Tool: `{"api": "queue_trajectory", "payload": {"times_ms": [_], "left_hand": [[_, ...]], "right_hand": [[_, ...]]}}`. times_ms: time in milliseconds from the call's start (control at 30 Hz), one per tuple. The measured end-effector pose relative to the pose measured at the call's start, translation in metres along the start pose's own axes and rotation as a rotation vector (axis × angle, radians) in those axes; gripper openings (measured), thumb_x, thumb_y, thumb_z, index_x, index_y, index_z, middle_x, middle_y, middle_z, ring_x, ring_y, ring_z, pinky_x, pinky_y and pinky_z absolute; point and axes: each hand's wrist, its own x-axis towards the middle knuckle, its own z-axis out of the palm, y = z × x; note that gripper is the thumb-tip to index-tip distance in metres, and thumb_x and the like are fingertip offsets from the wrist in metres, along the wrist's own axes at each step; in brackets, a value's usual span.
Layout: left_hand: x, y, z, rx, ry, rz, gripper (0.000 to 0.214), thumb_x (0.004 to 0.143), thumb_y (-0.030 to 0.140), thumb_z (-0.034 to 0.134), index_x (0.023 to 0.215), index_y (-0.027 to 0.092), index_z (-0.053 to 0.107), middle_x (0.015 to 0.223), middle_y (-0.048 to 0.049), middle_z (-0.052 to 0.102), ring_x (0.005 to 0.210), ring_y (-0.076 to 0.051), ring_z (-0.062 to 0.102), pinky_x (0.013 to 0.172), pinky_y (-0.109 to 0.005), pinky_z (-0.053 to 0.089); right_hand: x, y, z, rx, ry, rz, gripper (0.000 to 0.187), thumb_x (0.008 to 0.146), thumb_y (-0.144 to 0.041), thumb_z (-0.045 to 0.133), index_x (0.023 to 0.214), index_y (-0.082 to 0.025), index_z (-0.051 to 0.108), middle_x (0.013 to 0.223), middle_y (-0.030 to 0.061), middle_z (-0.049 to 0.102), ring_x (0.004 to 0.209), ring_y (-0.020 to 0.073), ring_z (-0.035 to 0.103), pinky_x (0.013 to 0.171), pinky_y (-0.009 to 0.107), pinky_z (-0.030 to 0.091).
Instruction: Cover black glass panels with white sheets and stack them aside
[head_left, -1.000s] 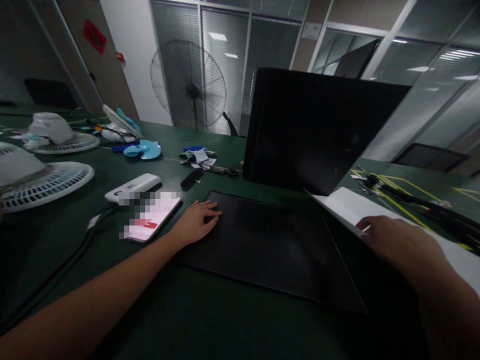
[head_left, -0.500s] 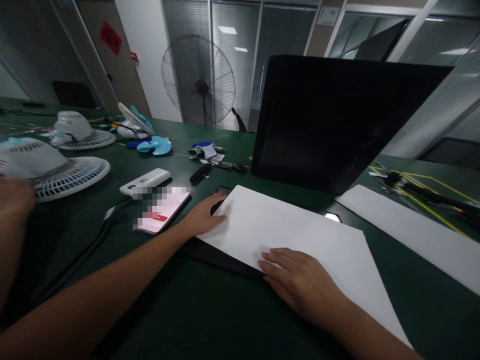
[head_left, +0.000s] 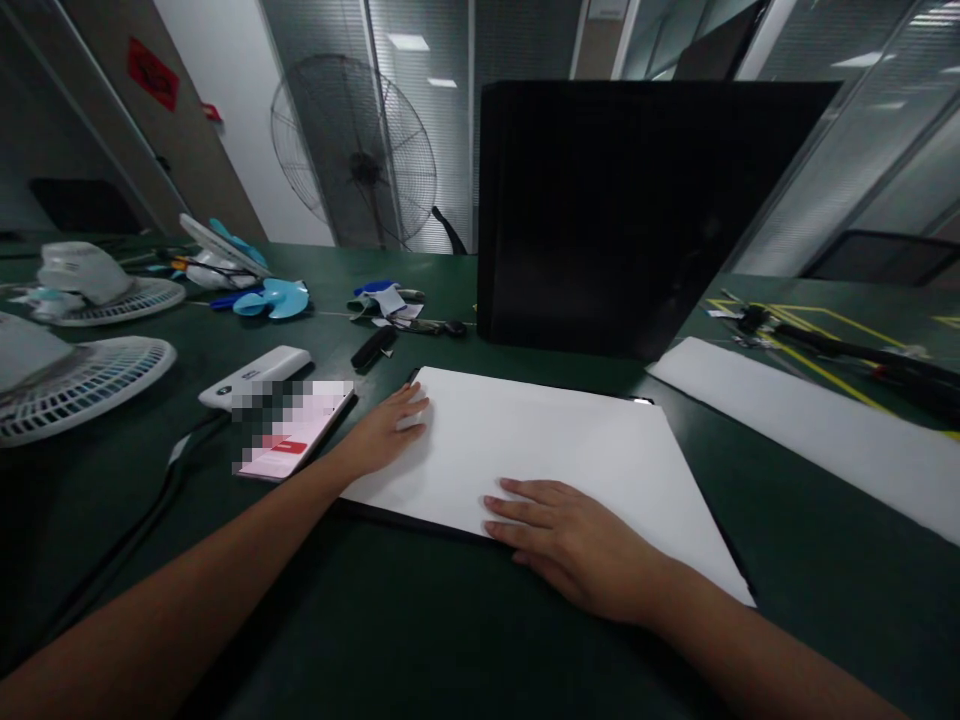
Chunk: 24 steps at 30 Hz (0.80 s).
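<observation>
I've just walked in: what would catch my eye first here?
Probably the bright white sheet in the middle of the green table, with the left hand at its left edge and the right hand at its near edge. Behind it looms a big black panel; farther back, to the left, stands a wire fan.

Two hands [head_left: 388,430] [head_left: 570,540], two spreads of white paper [head_left: 465,450] [head_left: 810,430], one phone [head_left: 298,448], one large wire fan [head_left: 365,168]
</observation>
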Motion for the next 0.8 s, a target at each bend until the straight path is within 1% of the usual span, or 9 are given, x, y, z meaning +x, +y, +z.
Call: {"api": "queue_trajectory", "payload": {"times_ms": [100, 200, 267, 333, 433, 500, 600, 700, 800], "left_hand": [[0.001, 0.001, -0.001, 0.011, -0.004, 0.01, 0.05, 0.095, 0.037, 0.051, 0.141, 0.02, 0.061, 0.165, -0.0098, 0.037, 0.153, -0.03, 0.033, 0.125, -0.052, 0.027], [0.001, 0.001, -0.002, 0.05, -0.021, 0.021, 0.051, 0.096, 0.037, 0.048, 0.143, 0.02, 0.059, 0.164, -0.01, 0.038, 0.153, -0.029, 0.031, 0.125, -0.052, 0.026], [0.002, 0.001, -0.001, 0.087, -0.038, 0.02, 0.053, 0.097, 0.035, 0.046, 0.146, 0.017, 0.056, 0.165, -0.0112, 0.037, 0.154, -0.029, 0.029, 0.125, -0.051, 0.026], [0.003, 0.001, 0.001, 0.121, -0.042, 0.012, 0.054, 0.097, 0.032, 0.044, 0.147, 0.015, 0.054, 0.165, -0.0123, 0.036, 0.154, -0.029, 0.028, 0.125, -0.05, 0.025], [0.005, 0.002, 0.006, 0.156, -0.025, 0.011, 0.053, 0.097, 0.031, 0.044, 0.147, 0.018, 0.054, 0.165, -0.0112, 0.037, 0.154, -0.03, 0.028, 0.125, -0.052, 0.025], [0.006, 0.003, 0.009, 0.171, -0.02, 0.018, 0.053, 0.097, 0.031, 0.044, 0.148, 0.019, 0.053, 0.164, -0.0107, 0.037, 0.154, -0.03, 0.027, 0.125, -0.053, 0.024], [0.006, 0.005, 0.01, 0.181, -0.033, 0.013, 0.055, 0.097, 0.031, 0.043, 0.148, 0.014, 0.052, 0.165, -0.0132, 0.036, 0.155, -0.03, 0.026, 0.125, -0.053, 0.023], [0.005, 0.007, 0.009, 0.164, -0.037, 0.017, 0.056, 0.096, 0.033, 0.043, 0.149, 0.013, 0.051, 0.165, -0.0129, 0.035, 0.154, -0.029, 0.028, 0.125, -0.052, 0.023], [0.002, 0.008, 0.008, 0.142, -0.016, 0.04, 0.056, 0.095, 0.033, 0.047, 0.147, 0.017, 0.054, 0.163, -0.0098, 0.039, 0.152, -0.029, 0.033, 0.125, -0.051, 0.025]], "right_hand": [[-0.009, 0.024, -0.011, -0.033, 0.084, 0.051, 0.048, 0.103, -0.04, 0.051, 0.15, -0.034, 0.052, 0.159, 0.0006, 0.042, 0.147, 0.0243, 0.039, 0.122, 0.053, 0.033], [-0.037, 0.078, -0.033, -0.17, 0.28, 0.325, 0.053, 0.099, -0.051, 0.054, 0.15, -0.035, 0.051, 0.16, 0.003, 0.041, 0.146, 0.0288, 0.04, 0.119, 0.058, 0.033], [-0.069, 0.124, -0.047, -0.305, 0.382, 0.592, 0.059, 0.098, -0.055, 0.054, 0.151, -0.029, 0.051, 0.162, 0.0068, 0.038, 0.145, 0.0313, 0.039, 0.118, 0.057, 0.033], [-0.106, 0.167, -0.055, -0.431, 0.469, 0.818, 0.057, 0.1, -0.053, 0.049, 0.148, -0.022, 0.054, 0.161, 0.0105, 0.039, 0.146, 0.0294, 0.037, 0.121, 0.05, 0.029], [-0.157, 0.211, -0.053, -0.46, 0.546, 1.099, 0.063, 0.103, -0.045, 0.044, 0.153, -0.007, 0.044, 0.16, 0.0242, 0.034, 0.15, 0.0361, 0.027, 0.119, 0.054, 0.026], [-0.177, 0.224, -0.047, -0.393, 0.516, 1.256, 0.07, 0.102, -0.05, 0.042, 0.156, -0.005, 0.04, 0.16, 0.0279, 0.032, 0.147, 0.0407, 0.03, 0.112, 0.056, 0.032], [-0.183, 0.223, -0.042, -0.301, 0.451, 1.389, 0.073, 0.102, -0.06, 0.036, 0.155, -0.01, 0.043, 0.156, 0.0275, 0.038, 0.136, 0.0441, 0.043, 0.099, 0.055, 0.041], [-0.175, 0.21, -0.043, -0.332, 0.428, 1.426, 0.065, 0.103, -0.057, 0.033, 0.147, -0.015, 0.056, 0.143, 0.0271, 0.053, 0.126, 0.0439, 0.051, 0.091, 0.051, 0.042], [-0.166, 0.192, -0.049, -0.368, 0.415, 1.453, 0.06, 0.105, -0.043, 0.024, 0.137, -0.01, 0.062, 0.125, 0.0303, 0.061, 0.114, 0.0399, 0.059, 0.083, 0.047, 0.042]]}}
